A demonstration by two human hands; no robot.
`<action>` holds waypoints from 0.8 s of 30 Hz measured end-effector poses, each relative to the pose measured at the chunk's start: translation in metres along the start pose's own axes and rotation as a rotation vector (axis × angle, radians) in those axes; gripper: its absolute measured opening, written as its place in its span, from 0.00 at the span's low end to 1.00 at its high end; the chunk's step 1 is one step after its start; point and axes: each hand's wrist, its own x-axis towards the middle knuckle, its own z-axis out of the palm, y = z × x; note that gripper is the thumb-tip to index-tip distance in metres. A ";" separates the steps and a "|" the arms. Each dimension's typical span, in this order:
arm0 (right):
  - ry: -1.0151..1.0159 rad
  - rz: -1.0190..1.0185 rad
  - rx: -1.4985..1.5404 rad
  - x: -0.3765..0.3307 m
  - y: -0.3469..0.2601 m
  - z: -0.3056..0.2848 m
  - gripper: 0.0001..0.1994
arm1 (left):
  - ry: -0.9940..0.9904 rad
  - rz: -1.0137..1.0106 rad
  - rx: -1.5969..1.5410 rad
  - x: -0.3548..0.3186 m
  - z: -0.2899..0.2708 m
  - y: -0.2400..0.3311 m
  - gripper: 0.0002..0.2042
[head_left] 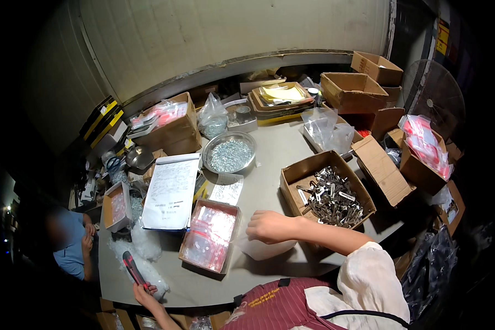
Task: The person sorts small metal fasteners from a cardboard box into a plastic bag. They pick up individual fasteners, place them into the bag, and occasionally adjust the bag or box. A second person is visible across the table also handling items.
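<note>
My left hand (145, 293), low at the left, is closed round a red-and-black box cutter (132, 267) that points up and away. It hovers by the table's near left edge, beside crumpled transparent plastic (158, 281). Over the middle of the table, my right hand (271, 226) is closed, its fingers curled and partly hidden. A translucent whitish plastic bag (265, 251) hangs beneath it, apparently in its grip. Left of the bag lies an open box of red-and-transparent small bags (210, 236). Just right of the hand stands a cardboard box (293, 175) of dark metal clips (335, 199).
A metal bowl (229, 153) of small silvery parts sits mid-table, beside a clipboard with a written sheet (171, 192). Cartons (353, 91) line the back and right, near a fan (435, 98). Another person (71, 242) sits at the left edge.
</note>
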 end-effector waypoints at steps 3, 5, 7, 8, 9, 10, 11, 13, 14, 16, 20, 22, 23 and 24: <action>0.016 0.010 0.092 0.008 -0.006 -0.002 0.10 | -0.127 0.060 -0.046 -0.056 0.025 0.022 0.13; 0.173 0.028 0.247 0.020 -0.024 -0.007 0.14 | -0.241 0.081 -0.025 -0.091 0.045 0.029 0.20; 0.233 0.070 0.437 0.026 -0.043 -0.011 0.19 | -0.344 0.096 -0.082 -0.129 0.075 0.044 0.21; 0.219 0.102 0.554 0.027 -0.051 -0.011 0.21 | -0.442 0.116 -0.076 -0.147 0.092 0.056 0.22; 0.203 0.128 0.674 0.026 -0.060 -0.013 0.23 | -0.532 0.136 -0.068 -0.164 0.106 0.067 0.22; 0.119 0.157 0.767 0.024 -0.070 -0.025 0.28 | -0.644 0.220 -0.079 -0.175 0.118 0.072 0.22; 0.032 0.189 0.764 0.023 -0.075 -0.036 0.27 | -0.752 0.305 -0.091 -0.183 0.128 0.075 0.22; 0.115 0.274 0.878 0.012 -0.078 -0.033 0.22 | -0.910 0.430 -0.025 -0.192 0.146 0.080 0.21; 0.257 0.321 0.885 0.002 -0.078 -0.024 0.19 | -0.931 0.354 -0.100 -0.197 0.153 0.079 0.20; 0.310 0.560 1.089 -0.019 -0.080 -0.039 0.15 | -0.915 0.132 -0.196 -0.200 0.161 0.090 0.14; 0.266 0.585 1.373 -0.064 -0.079 -0.052 0.21 | -0.899 0.001 -0.285 -0.191 0.170 0.109 0.08; 0.227 0.607 1.570 -0.079 -0.084 -0.054 0.22 | -0.889 0.017 -0.242 -0.185 0.173 0.116 0.06; 0.207 0.599 1.623 -0.087 -0.086 -0.048 0.21 | -0.913 0.002 -0.209 -0.183 0.174 0.116 0.06; 0.115 0.652 1.598 -0.092 -0.087 -0.047 0.22 | -0.933 -0.014 -0.179 -0.182 0.174 0.114 0.06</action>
